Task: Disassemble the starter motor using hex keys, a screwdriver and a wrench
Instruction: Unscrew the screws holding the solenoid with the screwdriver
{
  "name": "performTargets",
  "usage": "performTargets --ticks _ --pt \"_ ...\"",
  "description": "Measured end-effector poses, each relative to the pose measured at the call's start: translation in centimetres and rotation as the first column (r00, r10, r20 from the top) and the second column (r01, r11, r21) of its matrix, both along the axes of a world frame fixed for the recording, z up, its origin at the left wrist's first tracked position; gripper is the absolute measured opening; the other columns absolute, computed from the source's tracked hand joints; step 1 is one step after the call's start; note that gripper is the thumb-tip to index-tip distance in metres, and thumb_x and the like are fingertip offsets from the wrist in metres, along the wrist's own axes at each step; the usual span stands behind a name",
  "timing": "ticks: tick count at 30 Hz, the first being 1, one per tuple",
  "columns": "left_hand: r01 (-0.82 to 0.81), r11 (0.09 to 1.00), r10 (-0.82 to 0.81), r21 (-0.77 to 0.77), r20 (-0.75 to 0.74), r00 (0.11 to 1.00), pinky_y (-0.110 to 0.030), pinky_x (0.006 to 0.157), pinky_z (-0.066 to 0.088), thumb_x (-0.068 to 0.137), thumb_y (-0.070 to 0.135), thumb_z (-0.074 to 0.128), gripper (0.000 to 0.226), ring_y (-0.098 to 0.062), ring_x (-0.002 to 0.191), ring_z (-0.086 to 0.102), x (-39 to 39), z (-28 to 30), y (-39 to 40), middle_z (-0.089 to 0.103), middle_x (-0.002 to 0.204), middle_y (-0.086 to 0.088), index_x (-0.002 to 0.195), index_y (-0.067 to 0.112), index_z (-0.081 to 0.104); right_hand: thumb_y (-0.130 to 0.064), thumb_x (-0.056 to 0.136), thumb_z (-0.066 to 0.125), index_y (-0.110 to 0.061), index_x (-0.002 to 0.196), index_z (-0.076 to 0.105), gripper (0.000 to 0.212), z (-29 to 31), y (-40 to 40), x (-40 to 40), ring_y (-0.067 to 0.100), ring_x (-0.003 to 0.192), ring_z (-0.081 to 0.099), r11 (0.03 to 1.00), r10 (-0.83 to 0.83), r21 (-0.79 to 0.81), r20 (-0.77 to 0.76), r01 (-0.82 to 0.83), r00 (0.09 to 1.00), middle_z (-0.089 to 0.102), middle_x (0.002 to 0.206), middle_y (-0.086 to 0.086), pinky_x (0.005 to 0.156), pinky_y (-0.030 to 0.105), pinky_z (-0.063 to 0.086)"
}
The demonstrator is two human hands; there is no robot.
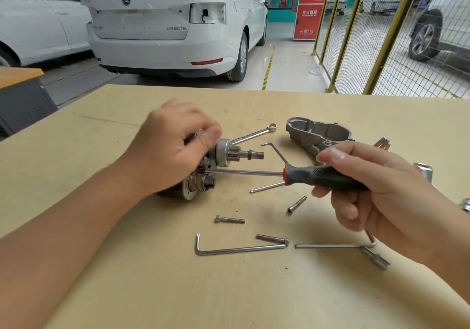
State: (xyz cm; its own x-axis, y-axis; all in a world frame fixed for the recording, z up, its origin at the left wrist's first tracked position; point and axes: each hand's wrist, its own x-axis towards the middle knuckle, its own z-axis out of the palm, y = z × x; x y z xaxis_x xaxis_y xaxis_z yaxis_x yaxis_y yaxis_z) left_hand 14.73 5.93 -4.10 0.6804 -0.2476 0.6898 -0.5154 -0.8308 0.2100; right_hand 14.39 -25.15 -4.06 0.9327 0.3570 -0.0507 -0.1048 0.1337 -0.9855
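Note:
The starter motor (223,154) lies on its side on the wooden table (178,290), its pinion shaft pointing right. My left hand (173,145) grips its body from above, thumb by the silver collar. A black and red screwdriver (320,176) is held in my right hand (376,191) by the handle. Its long shank runs left, and the tip reaches the motor between the shaft part and the solenoid end. The removed aluminium nose housing (318,132) lies behind my right hand. A combination wrench (254,134) lies behind the motor.
Hex keys lie in front: one (236,248) near the middle, another (333,246) to its right, a third (276,150) under the screwdriver. Three loose bolts (230,219) (297,204) (272,239) are scattered between. Sockets (424,172) sit at the right edge. White cars and a yellow fence stand beyond.

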Motion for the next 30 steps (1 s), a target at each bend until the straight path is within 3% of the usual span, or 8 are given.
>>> performTargets --ticks 5,9,11,13,17,22,25,30 --pt "-0.191 0.962 0.148 -0.195 -0.214 0.966 -0.021 0.078 0.041 0.097 0.025 0.074 0.006 -0.016 0.099 0.064 1.7 -0.9 3.4 0.072 0.100 0.005 0.095 0.029 0.077 -0.007 0.054 0.083 -0.016 0.092 0.075 0.040 -0.3 -0.2 0.1 0.021 0.055 0.050 0.999 -0.007 0.040 0.063 0.004 0.998 0.062 0.079 0.017 0.050 0.031 0.048" --pt "-0.125 0.967 0.065 -0.223 -0.257 0.964 -0.017 0.082 0.044 0.092 0.030 0.069 0.009 -0.007 0.099 0.066 1.7 -1.0 3.7 0.074 0.097 0.013 0.090 0.034 0.076 -0.040 0.069 0.077 -0.011 0.089 0.072 0.036 0.0 0.2 -0.4 0.026 0.043 0.048 0.998 0.021 -0.064 0.010 -0.021 1.000 0.067 0.077 0.027 0.040 0.029 0.043" --pt "-0.085 0.963 0.014 -0.256 -0.265 0.964 -0.010 0.079 0.045 0.090 0.025 0.064 0.015 -0.005 0.095 0.067 1.6 -0.9 3.4 0.075 0.094 0.012 0.090 0.034 0.076 -0.044 0.070 0.074 -0.011 0.089 0.072 0.038 0.0 0.1 -0.3 0.025 0.041 0.046 0.995 0.012 -0.098 0.015 -0.010 1.000 0.067 0.075 0.026 0.038 0.027 0.040" --pt "-0.070 0.964 -0.004 -0.257 -0.275 0.962 -0.007 0.077 0.046 0.093 0.017 0.067 0.018 -0.004 0.092 0.067 1.6 -0.9 3.4 0.075 0.095 0.010 0.092 0.032 0.077 -0.030 0.066 0.079 -0.012 0.089 0.073 0.030 0.0 -0.2 -0.2 0.023 0.044 0.045 0.999 0.033 -0.040 0.048 -0.031 0.998 0.065 0.074 0.022 0.040 0.029 0.041" --pt "-0.062 0.967 -0.009 -0.249 -0.275 0.962 -0.006 0.076 0.046 0.097 0.004 0.069 0.026 0.000 0.087 0.066 1.6 -0.9 3.6 0.076 0.097 0.009 0.095 0.028 0.078 -0.010 0.054 0.084 -0.015 0.091 0.075 0.038 -0.4 -0.3 -0.1 0.022 0.053 0.050 1.000 0.018 -0.004 0.094 -0.018 0.995 0.064 0.075 0.011 0.050 0.030 0.049" --pt "-0.076 0.968 0.008 -0.240 -0.273 0.962 -0.007 0.076 0.046 0.096 0.004 0.069 0.022 0.000 0.088 0.067 1.7 -1.1 3.6 0.076 0.097 0.010 0.096 0.023 0.079 -0.043 0.071 0.074 -0.010 0.090 0.073 0.038 -0.1 0.2 -0.4 0.026 0.043 0.051 0.993 0.023 -0.115 0.003 -0.022 1.000 0.068 0.078 0.025 0.039 0.029 0.044" --pt "-0.072 0.965 -0.001 -0.251 -0.277 0.961 -0.007 0.077 0.047 0.094 0.016 0.067 0.016 -0.001 0.090 0.067 1.6 -0.9 3.5 0.075 0.098 0.013 0.095 0.027 0.078 -0.030 0.066 0.080 -0.012 0.089 0.074 0.029 -0.2 0.0 -0.3 0.024 0.046 0.048 0.995 0.043 -0.092 0.066 -0.037 0.997 0.066 0.076 0.020 0.041 0.030 0.043" --pt "-0.055 0.959 -0.029 -0.278 -0.290 0.957 -0.007 0.078 0.047 0.091 0.021 0.064 0.018 -0.001 0.090 0.067 1.4 -0.8 3.5 0.075 0.095 0.016 0.094 0.034 0.076 -0.009 0.053 0.087 -0.016 0.090 0.076 0.039 -0.3 -0.2 -0.3 0.023 0.056 0.051 0.999 0.034 -0.043 0.124 -0.028 0.992 0.068 0.080 0.009 0.051 0.029 0.049"
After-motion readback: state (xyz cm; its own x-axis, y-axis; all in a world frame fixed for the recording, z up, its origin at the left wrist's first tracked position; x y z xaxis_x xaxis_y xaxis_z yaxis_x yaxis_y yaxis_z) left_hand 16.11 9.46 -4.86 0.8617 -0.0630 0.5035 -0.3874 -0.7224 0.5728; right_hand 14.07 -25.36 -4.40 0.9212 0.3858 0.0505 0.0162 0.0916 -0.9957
